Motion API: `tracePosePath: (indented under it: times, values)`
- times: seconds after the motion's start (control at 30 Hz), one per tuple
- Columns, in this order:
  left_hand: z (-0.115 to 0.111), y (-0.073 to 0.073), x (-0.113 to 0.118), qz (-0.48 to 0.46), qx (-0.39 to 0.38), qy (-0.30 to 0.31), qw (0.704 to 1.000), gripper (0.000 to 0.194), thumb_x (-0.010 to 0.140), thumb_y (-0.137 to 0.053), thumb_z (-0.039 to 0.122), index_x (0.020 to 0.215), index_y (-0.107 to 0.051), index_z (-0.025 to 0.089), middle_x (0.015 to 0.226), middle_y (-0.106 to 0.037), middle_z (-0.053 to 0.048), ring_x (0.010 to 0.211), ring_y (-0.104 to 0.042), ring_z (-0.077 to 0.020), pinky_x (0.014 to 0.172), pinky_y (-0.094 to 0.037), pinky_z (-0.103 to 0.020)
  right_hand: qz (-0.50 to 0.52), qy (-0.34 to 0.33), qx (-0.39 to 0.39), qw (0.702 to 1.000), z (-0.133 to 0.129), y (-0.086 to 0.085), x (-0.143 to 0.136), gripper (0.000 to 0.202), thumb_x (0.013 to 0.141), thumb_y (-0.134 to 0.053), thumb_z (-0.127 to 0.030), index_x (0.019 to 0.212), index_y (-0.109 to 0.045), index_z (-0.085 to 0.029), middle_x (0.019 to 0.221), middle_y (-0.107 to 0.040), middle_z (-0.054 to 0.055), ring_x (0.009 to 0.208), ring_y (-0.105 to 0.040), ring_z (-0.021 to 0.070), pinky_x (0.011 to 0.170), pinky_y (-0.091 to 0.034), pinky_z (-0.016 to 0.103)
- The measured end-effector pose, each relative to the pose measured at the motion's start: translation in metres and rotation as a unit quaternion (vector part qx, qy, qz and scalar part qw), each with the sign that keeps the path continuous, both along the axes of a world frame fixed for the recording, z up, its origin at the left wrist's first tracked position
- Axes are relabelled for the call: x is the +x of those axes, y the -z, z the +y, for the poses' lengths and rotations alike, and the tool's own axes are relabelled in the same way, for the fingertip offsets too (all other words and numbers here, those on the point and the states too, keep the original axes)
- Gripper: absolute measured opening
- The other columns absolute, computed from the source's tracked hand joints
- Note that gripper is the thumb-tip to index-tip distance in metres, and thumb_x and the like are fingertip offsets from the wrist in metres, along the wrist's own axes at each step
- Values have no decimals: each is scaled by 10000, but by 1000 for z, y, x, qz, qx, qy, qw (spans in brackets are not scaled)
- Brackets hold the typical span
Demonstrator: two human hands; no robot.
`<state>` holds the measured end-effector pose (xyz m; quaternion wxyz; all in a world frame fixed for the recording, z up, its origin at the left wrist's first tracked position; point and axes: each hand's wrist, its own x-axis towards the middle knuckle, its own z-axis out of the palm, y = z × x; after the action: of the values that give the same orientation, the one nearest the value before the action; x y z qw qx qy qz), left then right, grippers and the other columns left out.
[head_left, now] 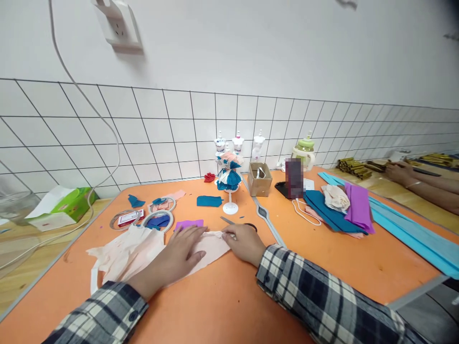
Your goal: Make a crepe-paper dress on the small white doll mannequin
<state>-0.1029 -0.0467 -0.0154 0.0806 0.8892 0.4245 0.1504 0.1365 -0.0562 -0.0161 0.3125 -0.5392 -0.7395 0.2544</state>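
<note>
A pale pink sheet of thin crepe-like paper (212, 252) lies on the orange table in front of me. My left hand (179, 253) rests flat on it with the fingers stretched out. At its right end my right hand (244, 240) is closed, thumb and fingertips pinching the upper edge. Scissors (227, 220) lie just behind my right hand, partly hidden by it. A purple piece (189, 223) sits beyond my left fingertips. Left of that hand is a rumpled pale pink heap (132, 251). A small dress form (229, 179) in a teal and pink dress stands behind.
Tape rolls (158, 221) and a red-white box (131, 218) lie at left. Behind are a cardboard box (260, 180), a phone (294, 177) and a green-lidded bottle (304, 152). Folded teal and purple sheets (359, 205) lie right. Another person's hands (399, 172) show far right.
</note>
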Motion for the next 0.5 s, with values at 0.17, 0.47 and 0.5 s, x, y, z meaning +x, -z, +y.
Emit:
tracePosePath:
  times: [0.17, 0.47, 0.5]
  values:
    - [-7, -11, -7, -29, -26, 50, 998, 669, 745, -575, 224, 1407, -476, 230, 1425, -535, -134, 1326, -449, -351, 1154, -221, -593, 130, 41, -6, 991, 10, 3, 7, 350, 952, -414, -347, 1127, -676, -195, 1031, -727, 60, 925, -661, 203, 805, -504, 324]
    - [-10, -20, 10, -279, -183, -104, 937, 305, 845, -560, 514, 856, -661, 227, 843, -695, -44, 810, -644, -254, 736, -523, -351, 272, 62, -18, 960, 3, -5, 0, 446, 969, -381, -517, 1108, -652, -191, 1079, -673, 84, 1006, -621, 226, 851, -488, 346]
    - [-12, -23, 10, -312, -191, -106, 925, 289, 834, -574, 510, 821, -636, 228, 817, -676, -32, 780, -632, -241, 693, -515, -327, 270, 66, -39, 960, 3, -6, 1, 489, 972, -354, -547, 1132, -644, -187, 1011, -677, 86, 921, -634, 221, 793, -499, 345]
